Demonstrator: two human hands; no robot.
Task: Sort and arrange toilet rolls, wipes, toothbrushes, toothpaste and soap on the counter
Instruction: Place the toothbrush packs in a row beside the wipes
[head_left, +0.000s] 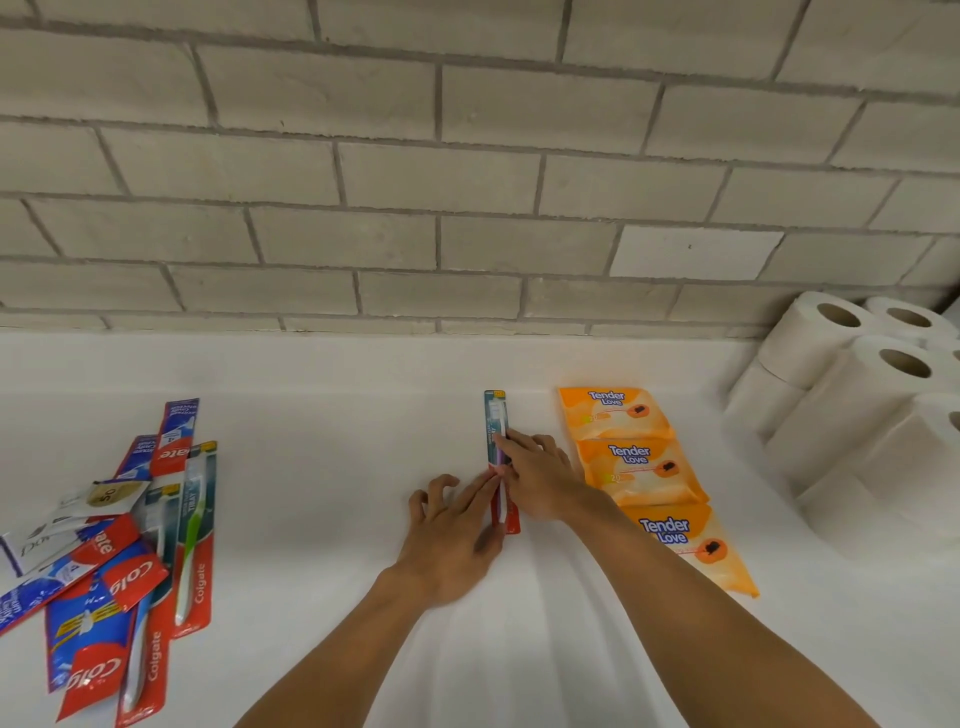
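A packaged toothbrush (496, 415) lies lengthwise on the white counter (322, 467), pointing at the wall. My left hand (447, 530) touches its left edge with stretched fingers. My right hand (540, 478) presses on its right side with the fingertips flat. Neither hand wraps around it. Three orange wipes packs (636, 467) lie in a row just right of my right hand. White toilet rolls (852, 395) are stacked at the far right. At the left lies a loose heap of toothpaste boxes (119, 577), toothbrush packs (195, 525) and a white soap box (67, 525).
A grey brick wall (467, 182) rises behind the counter. A bare stretch of counter lies between the left heap and the toothbrush under my hands.
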